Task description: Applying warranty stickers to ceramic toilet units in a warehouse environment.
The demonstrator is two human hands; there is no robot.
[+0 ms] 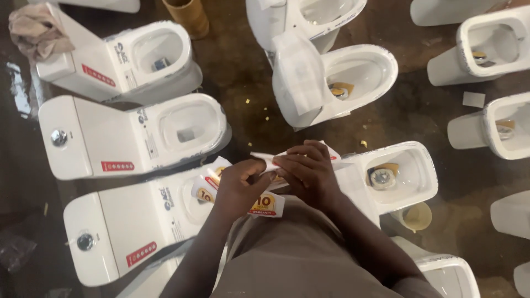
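Sticker sheets (pixel 265 204) pinched between both hands' fingers (pixel 298 157) — overlapping.

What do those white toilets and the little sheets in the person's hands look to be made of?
The toilets look like glazed ceramic: hard, glossy white, catching reflections. The sticker sheets held by the left hand and right hand seem thin glossy paper or film; they bend easily.
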